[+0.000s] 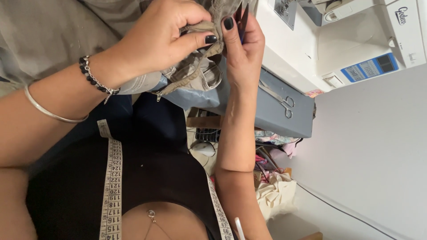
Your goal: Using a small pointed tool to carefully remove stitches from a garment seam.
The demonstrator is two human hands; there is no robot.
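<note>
pinching a bunched fold of grey-beige cloth (195,66), the left hand (155,40) presses its thumb and curled fingers together on the fabric just beside the white sewing machine (347,40). the right hand (242,49) sits between that hand and the machine, its thumb pressed on the same fold and its fingers closed around a thin dark tool (242,20), whose kind i cannot tell. the cloth hangs from both hands, close against the machine's near side, and a zipper edge (178,86) trails below it. a pair of scissors (282,100) lies on the grey box (289,118) just beside the machine's base. a beaded bracelet (93,80) circles the left wrist and a silver bangle (49,111) rings the forearm, well apart from the machine. a measuring tape (111,182) drapes over the person's dark top, farther from the machine than the hands.
</note>
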